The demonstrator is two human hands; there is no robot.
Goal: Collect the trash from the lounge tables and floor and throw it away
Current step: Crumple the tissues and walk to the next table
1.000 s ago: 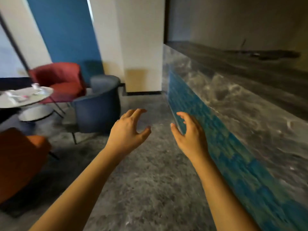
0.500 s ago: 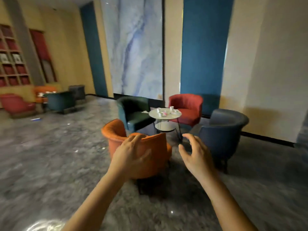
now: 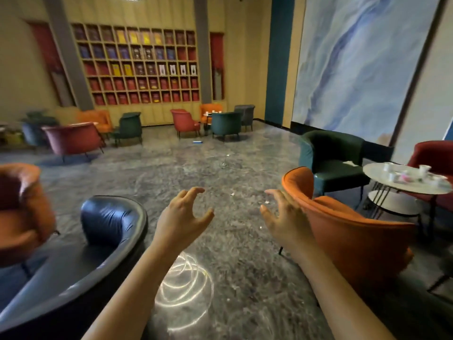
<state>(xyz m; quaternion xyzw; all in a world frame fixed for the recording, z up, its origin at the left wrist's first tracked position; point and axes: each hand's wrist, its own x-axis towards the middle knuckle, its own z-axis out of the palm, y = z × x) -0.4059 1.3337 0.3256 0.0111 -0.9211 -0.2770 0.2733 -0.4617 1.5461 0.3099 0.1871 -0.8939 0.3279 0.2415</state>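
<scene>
Left hand: the left hand [image 3: 182, 218] is held up over the floor, released, with the fingers loosely curved and apart; nothing is grasped.
Right hand: the right hand [image 3: 284, 217] is raised beside it, also released, palm turned inward, and nothing is held. It is seen in front of the back edge of the orange tub chair [image 3: 355, 231]; whether the chair is touched cannot be told.
Trash on near table: several small white cups [image 3: 392, 176] and some crumpled pale pieces are left on the round white table [image 3: 377, 175] with thin black metal legs, at the right, well apart from both hands.
Trash on floor: small white scraps [image 3: 232, 194] are scattered on the grey marbled floor [image 3: 196, 173] beyond the hands, and a flat blue object [image 3: 197, 142] is lying farther away, near the distant chairs.
Far table: a few more white cups are seen on the far table [image 3: 209, 114], between the chairs at the back; details are too small.
Near seating: a dark green armchair [image 3: 333, 163] is placed behind the orange one, next to the round table; a dark blue leather chair [image 3: 107, 224] is at the lower left.
Back wall: a wall of square shelf compartments [image 3: 137, 65] is filled with red, blue and yellow items.
</scene>
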